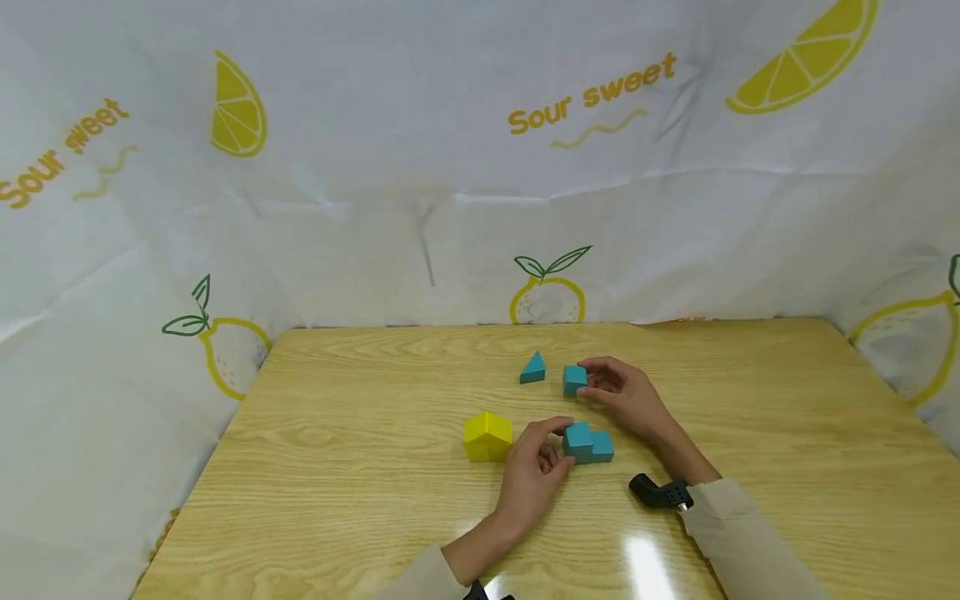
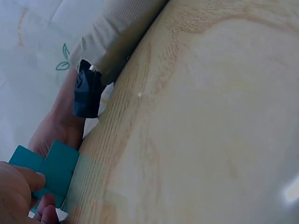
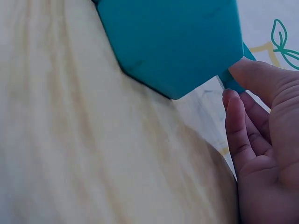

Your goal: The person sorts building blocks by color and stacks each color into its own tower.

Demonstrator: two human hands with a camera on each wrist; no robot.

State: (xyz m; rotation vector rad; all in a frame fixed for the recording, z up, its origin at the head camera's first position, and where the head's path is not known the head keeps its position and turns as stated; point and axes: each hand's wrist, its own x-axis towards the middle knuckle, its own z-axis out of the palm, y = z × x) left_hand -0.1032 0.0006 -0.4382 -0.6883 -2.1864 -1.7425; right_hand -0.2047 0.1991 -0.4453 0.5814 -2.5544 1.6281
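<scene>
In the head view, my left hand (image 1: 528,479) grips a taller blue block (image 1: 577,442) between thumb and fingers. A lower blue block (image 1: 602,447) sits against its right side. The left wrist view shows the thumb of my left hand (image 2: 16,191) on the teal-looking block faces (image 2: 60,168). Farther back, my right hand (image 1: 618,392) pinches a small blue cube (image 1: 575,380) from its right side. In the right wrist view, a large teal block face (image 3: 173,42) partly covers the cube at the fingertips of my right hand (image 3: 271,130).
A blue triangular block (image 1: 533,368) stands just left of the cube. Yellow blocks (image 1: 487,437), shaped like a small house, stand close beside my left hand. Everything rests on a wooden table (image 1: 337,483), with a lemon-print cloth (image 1: 375,167) hanging behind it.
</scene>
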